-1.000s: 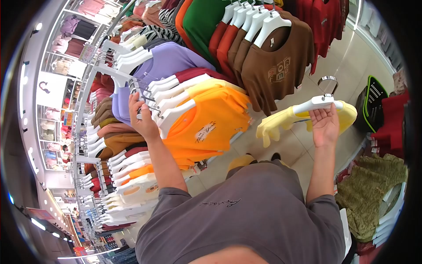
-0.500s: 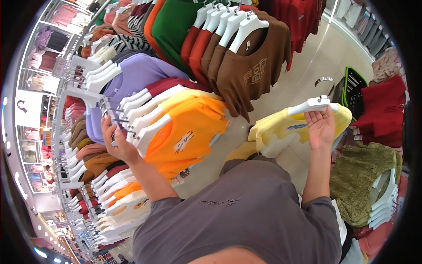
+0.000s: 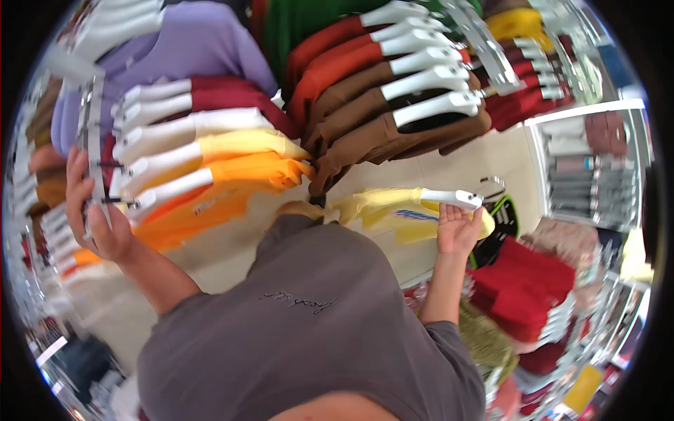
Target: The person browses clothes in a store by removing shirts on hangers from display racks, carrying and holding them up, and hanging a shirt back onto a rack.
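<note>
My right hand (image 3: 458,230), palm turned up, has its fingers against a white hanger (image 3: 453,198) and holds it. A pale yellow shirt (image 3: 375,205) with a small blue print hangs from that hanger, its metal hook (image 3: 493,184) pointing outward. My left hand (image 3: 105,221) is closed around the end of a metal rack rail (image 3: 91,133), the thumb on one side and the fingers on the other. Right beside it, an orange shirt (image 3: 232,203) hangs on a white hanger (image 3: 172,191), in front of cream and dark red tops.
Brown shirts (image 3: 358,144) and red ones hang on a second rail (image 3: 484,49) ahead. A lilac top (image 3: 203,42) is at the upper left. To the right are a black-and-green basket (image 3: 502,224) and red garments (image 3: 523,281). Light tiles (image 3: 449,158) cover the floor.
The view has swung and tilted, bringing the brown shirts' rail closer. My left hand stays at the rail end, and my right hand still holds the yellow shirt's hanger.
</note>
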Available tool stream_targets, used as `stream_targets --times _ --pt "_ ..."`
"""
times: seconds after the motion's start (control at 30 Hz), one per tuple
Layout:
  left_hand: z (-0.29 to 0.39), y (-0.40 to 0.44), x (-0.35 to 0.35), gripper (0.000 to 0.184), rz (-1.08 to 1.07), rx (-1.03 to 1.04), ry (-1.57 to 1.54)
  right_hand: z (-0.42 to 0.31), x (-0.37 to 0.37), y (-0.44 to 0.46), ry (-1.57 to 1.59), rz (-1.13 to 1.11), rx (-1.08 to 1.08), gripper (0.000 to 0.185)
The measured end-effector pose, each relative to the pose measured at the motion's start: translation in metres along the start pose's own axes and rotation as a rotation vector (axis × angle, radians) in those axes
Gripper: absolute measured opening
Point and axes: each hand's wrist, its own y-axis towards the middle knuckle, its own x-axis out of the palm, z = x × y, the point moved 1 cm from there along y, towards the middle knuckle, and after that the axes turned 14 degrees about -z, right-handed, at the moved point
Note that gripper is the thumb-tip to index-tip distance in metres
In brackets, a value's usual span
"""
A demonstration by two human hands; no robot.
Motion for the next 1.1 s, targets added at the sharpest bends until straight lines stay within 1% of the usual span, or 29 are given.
stream_targets --times 0.1,0.17,0.2,0.3,0.33,0.37,0.43,0.47,0.53,0.57,0.63,0.67,0.73,0.77,0.83,0.87,0.9,0.97,1.0,1.03,1.07,1.1 --pt "0.002 -0.004 0.000 0.033 0.034 -0.081 -0.019 -0.008 0.001 0.026 0.016 -0.052 0.021 0.062" --pt "0.004 0.002 0.000 0.034 0.033 -0.098 0.031 -0.011 0.007 0.039 -0.003 -0.034 0.033 0.060" --pt "0.008 0.000 0.001 0.035 0.034 -0.109 0.064 -0.014 0.011 0.047 -0.017 -0.073 0.040 0.058" --pt "0.023 -0.006 0.006 0.043 0.110 -0.249 0.067 -0.020 0.022 0.073 -0.065 -0.128 0.060 0.056" --pt "0.033 -0.006 0.004 0.045 0.076 -0.354 0.213 -0.022 0.028 0.079 -0.079 -0.153 0.078 0.056" --pt "0.040 0.001 0.007 0.046 0.085 -0.410 0.261 -0.019 0.031 0.085 -0.088 -0.115 0.111 0.056" --pt "0.053 -0.012 0.018 0.052 0.223 -0.521 0.357 -0.023 0.037 0.098 -0.111 -0.127 0.113 0.056" --pt "0.062 -0.015 0.026 0.052 0.240 -0.530 0.363 -0.026 0.033 0.106 -0.100 -0.161 0.150 0.057" --pt "0.083 -0.014 0.046 0.053 0.376 -0.428 0.722 -0.033 0.033 0.112 -0.083 -0.206 0.201 0.060" --pt "0.090 -0.011 0.058 0.053 0.382 -0.424 0.715 -0.038 0.034 0.116 -0.081 -0.208 0.192 0.060" --pt "0.107 0.005 0.085 0.054 0.410 -0.156 0.676 -0.043 0.033 0.117 -0.085 -0.236 0.260 0.061" --pt "0.114 0.013 0.110 0.047 0.457 -0.095 0.608 -0.048 0.034 0.116 -0.082 -0.248 0.273 0.061" --pt "0.139 0.027 0.165 0.039 0.357 -0.238 0.377 -0.059 0.032 0.117 -0.076 -0.274 0.291 0.060" --pt "0.153 0.030 0.194 0.039 0.334 -0.223 0.376 -0.063 0.030 0.119 -0.070 -0.287 0.295 0.059" --pt "0.176 0.036 0.254 0.034 -0.125 -0.261 0.002 -0.065 0.018 0.127 -0.017 -0.350 0.341 0.058" --pt "0.188 0.043 0.284 0.040 -0.347 -0.245 -0.012 -0.066 0.013 0.128 0.025 -0.394 0.338 0.056" --pt "0.201 0.045 0.315 0.047 -0.512 -0.254 -0.006 -0.070 0.012 0.125 0.056 -0.456 0.364 0.055" --pt "0.216 0.038 0.372 0.051 -0.752 -0.214 0.009 -0.075 0.006 0.123 0.113 -0.525 0.431 0.054" --pt "0.225 0.030 0.397 0.046 -0.755 -0.256 -0.011 -0.082 0.004 0.120 0.148 -0.513 0.434 0.054" --pt "0.232 0.020 0.416 0.041 -0.758 -0.302 -0.029 -0.091 0.004 0.114 0.170 -0.617 0.500 0.052" --pt "0.235 0.010 0.430 0.041 -0.795 -0.301 -0.012 -0.096 -0.002 0.111 0.194 -0.716 0.569 0.050" --pt "0.236 0.002 0.439 0.035 -0.877 -0.416 -0.032 -0.098 -0.011 0.110 0.219 -0.713 0.576 0.050"
